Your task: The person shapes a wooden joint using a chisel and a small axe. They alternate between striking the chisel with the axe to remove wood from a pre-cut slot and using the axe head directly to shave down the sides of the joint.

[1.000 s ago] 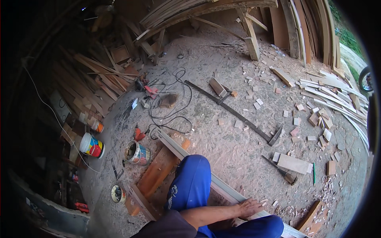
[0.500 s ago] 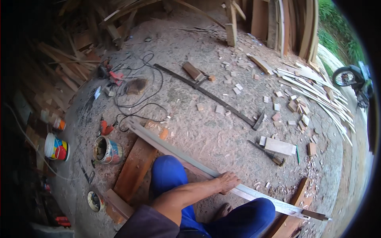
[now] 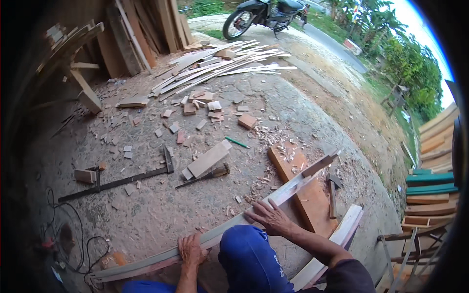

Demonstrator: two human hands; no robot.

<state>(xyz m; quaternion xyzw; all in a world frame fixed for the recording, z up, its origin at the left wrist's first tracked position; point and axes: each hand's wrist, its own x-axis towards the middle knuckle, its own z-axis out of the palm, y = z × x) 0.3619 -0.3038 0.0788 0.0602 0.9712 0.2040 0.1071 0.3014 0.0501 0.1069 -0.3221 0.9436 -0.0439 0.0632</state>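
A long pale wooden beam [image 3: 222,235] runs slantwise in front of me, past my blue-clad knee. My left hand [image 3: 192,250] has its fingers curled over the beam, left of the knee. Farther along, my right hand [image 3: 269,218] lies on top of the beam with fingers spread. A darker wood piece [image 3: 316,167] sits at the beam's far right end. That end passes over a thick reddish-brown board [image 3: 293,180]. Beside the board lies a hammer-like tool with a wooden handle [image 3: 333,202]. Another pale beam [image 3: 332,244] lies near my right arm.
Ahead on the ground lie a long bar clamp [image 3: 122,182], a chisel [image 3: 207,176], a pale wood block [image 3: 210,158] and a green pencil [image 3: 238,142]. Beyond are offcuts and a heap of thin strips [image 3: 220,67]. A motorcycle [image 3: 264,17] stands outside. Black cable [image 3: 80,261] coils at left.
My view has swung to the right. My left hand is still on the beam, now left of the knee in view. My right hand has come into view, resting on the beam.
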